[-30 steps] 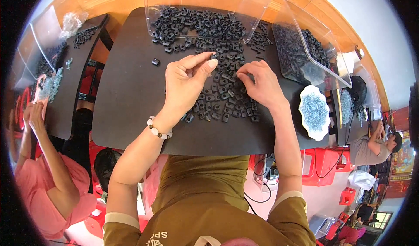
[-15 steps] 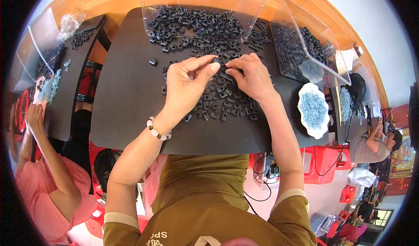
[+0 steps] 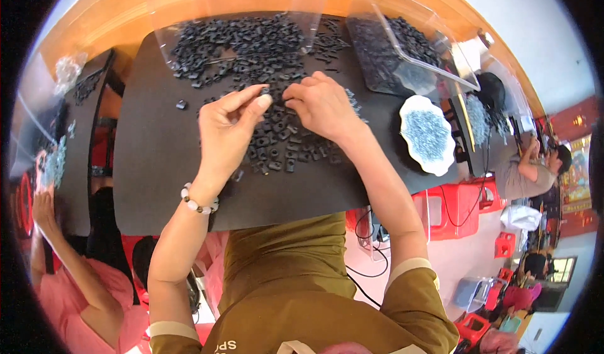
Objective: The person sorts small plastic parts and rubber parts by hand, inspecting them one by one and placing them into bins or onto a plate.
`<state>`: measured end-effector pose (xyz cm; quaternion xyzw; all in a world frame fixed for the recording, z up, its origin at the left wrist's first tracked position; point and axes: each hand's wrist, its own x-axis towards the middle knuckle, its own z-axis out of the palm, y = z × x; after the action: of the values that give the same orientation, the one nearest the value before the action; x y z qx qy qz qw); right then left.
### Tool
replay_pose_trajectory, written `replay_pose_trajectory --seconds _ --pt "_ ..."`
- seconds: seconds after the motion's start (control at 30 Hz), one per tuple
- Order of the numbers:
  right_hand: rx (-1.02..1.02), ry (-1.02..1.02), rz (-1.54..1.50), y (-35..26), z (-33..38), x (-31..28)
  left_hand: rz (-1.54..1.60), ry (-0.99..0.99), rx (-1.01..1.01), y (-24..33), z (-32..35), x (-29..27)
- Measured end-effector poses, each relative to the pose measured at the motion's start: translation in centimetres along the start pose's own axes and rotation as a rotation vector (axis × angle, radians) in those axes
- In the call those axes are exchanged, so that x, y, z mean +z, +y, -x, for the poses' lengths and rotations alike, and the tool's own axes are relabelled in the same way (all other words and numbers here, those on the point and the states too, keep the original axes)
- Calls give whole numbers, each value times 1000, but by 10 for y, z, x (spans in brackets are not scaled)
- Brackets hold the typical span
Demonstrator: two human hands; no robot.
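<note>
My left hand point(image 3: 228, 126), with a beaded bracelet on its wrist, pinches a small black plastic piece point(image 3: 265, 90) between thumb and forefinger above the table. Close beside it on the right, my right hand point(image 3: 322, 107) has its fingers drawn together at the pile; whatever they hold is hidden. Below both hands lie many loose black plastic pieces point(image 3: 275, 148), small and blocky with holes. A larger heap of the black pieces point(image 3: 245, 43) spreads out of a tipped clear plastic bin at the far side.
A white scalloped dish point(image 3: 404, 116) of small bluish-silver parts stands at the right. Behind it is a clear bin point(image 3: 434, 65) of black parts. One black piece point(image 3: 182, 104) lies apart on the dark table point(image 3: 157, 159). A co-worker in pink point(image 3: 94, 297) sits left.
The view has swung, so the table and its contents sit further left. My left hand still pinches the black piece; my right hand's fingers have drawn closer together.
</note>
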<state>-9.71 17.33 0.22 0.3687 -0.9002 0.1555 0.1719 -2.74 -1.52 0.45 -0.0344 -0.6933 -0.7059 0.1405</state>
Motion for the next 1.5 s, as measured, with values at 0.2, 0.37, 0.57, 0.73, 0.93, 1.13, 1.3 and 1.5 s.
replay_pose_trajectory --seconds 0.2,0.37,0.57,0.73,0.93,1.13,1.3,1.5 --pt "69 32 -125 -1 -1 1 -42 -11 -16 0 1 -3" --pt "112 185 -329 1 1 -2 -54 -42 11 1 2 -3" --pt "78 215 -376 6 0 -1 -80 -51 5 3 4 -2" --pt "144 214 -464 5 0 -6 -95 -67 11 3 5 -1" --pt "222 164 -591 1 -1 -14 -99 -60 1 4 4 -1" --pt "256 160 -638 1 -2 -12 -104 -61 4 3 6 0" --pt "264 175 -671 5 -1 -12 -111 -63 -3 4 6 1" --pt "289 123 -824 5 0 -14 -128 -86 -9 3 7 3"
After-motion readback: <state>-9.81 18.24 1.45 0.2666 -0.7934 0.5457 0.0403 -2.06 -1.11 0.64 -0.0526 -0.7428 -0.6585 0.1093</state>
